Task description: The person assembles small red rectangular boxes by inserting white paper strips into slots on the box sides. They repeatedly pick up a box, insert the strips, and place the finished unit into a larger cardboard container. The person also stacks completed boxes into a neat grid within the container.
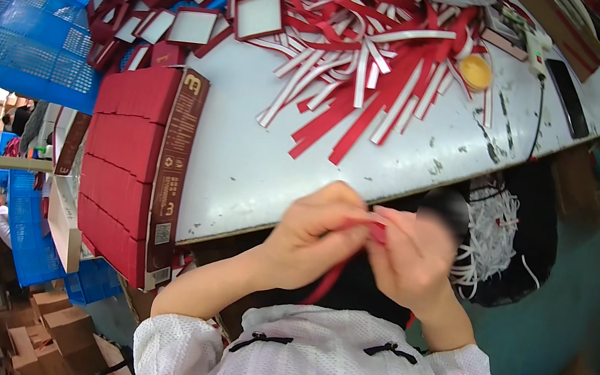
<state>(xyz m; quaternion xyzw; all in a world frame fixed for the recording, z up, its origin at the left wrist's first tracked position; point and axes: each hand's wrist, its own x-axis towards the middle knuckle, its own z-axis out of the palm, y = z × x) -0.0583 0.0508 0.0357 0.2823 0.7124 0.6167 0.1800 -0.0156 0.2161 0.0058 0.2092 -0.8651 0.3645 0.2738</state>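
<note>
My left hand point(318, 231) and my right hand point(413, 260) meet at the near edge of the table, fingertips pinched together. Between them is a red ribbon strip point(329, 280), its tail hanging below my left hand. A short red piece shows at the fingertips, but how it is folded there is hidden. Beyond my hands, a large heap of red strips with white backing point(378, 83) spreads over the white table point(263, 174). To the left of my left hand stands a carton point(178, 161) packed with rows of red boxes point(121, 161).
Small dark red boxes with white insides point(258, 14) are piled at the far left beside blue crates point(33, 54). A yellow round tub point(475, 72) and a black phone point(566, 97) lie at the right. White shredded strips point(491, 232) fill a black bag below the table.
</note>
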